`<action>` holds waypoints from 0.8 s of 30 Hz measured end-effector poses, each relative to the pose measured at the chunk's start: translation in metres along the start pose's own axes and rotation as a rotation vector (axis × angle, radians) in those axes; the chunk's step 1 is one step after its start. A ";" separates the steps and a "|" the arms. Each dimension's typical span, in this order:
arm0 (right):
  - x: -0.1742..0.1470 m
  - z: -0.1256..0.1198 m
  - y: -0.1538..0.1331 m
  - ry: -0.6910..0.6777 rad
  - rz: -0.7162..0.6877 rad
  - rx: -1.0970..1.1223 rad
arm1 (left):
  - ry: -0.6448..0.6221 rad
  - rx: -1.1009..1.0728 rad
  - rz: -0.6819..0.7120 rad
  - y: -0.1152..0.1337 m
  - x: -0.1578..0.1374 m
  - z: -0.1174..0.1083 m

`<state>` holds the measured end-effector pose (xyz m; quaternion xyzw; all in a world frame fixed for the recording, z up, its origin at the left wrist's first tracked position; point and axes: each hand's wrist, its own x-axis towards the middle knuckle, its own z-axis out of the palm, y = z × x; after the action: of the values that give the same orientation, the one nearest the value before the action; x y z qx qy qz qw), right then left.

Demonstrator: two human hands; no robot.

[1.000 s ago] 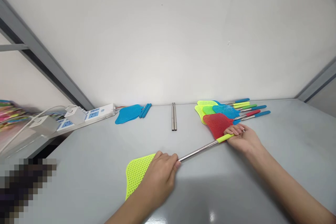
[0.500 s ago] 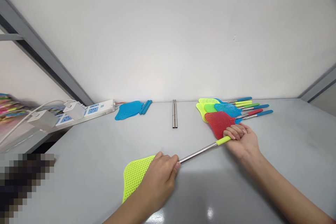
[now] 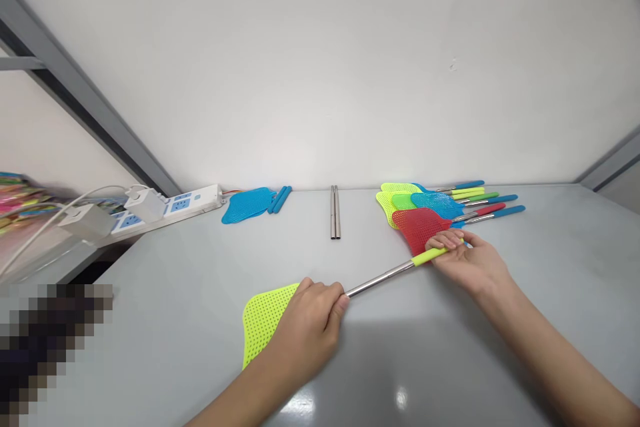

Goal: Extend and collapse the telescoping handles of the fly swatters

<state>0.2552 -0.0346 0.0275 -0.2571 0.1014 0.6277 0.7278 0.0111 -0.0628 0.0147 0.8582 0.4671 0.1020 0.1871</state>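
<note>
A yellow-green fly swatter [image 3: 265,320] with a metal rod slants across the grey table in front of me. My left hand [image 3: 315,323] is wrapped round the rod close to the perforated head and hides part of that head. At the other end my right hand [image 3: 463,260] grips the yellow-green handle sleeve [image 3: 427,256], fingers curled over it and the palm partly turned up. Just behind the right hand lies a red fly swatter [image 3: 417,225], the front one of a pile of blue, green and yellow-green swatters [image 3: 434,203].
Two metal rods [image 3: 335,213] lie side by side at the back middle. Left of them are blue swatter heads [image 3: 247,205] and two blue handle sleeves [image 3: 280,199]. A white power strip [image 3: 193,202] with plugged-in adapters runs along the left edge, near colourful packages [image 3: 25,210].
My right hand has loosened and slid slightly toward the handle's end, showing more of the sleeve. My left hand stays on the rod. The whole view has shifted a little.
</note>
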 end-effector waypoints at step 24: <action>0.010 -0.010 0.001 -0.074 -0.035 -0.130 | -0.059 -0.031 -0.026 0.003 -0.006 -0.001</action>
<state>0.2579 -0.0310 0.0141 -0.2821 0.0290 0.6293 0.7236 0.0100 -0.0687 0.0172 0.8515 0.4710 0.0813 0.2155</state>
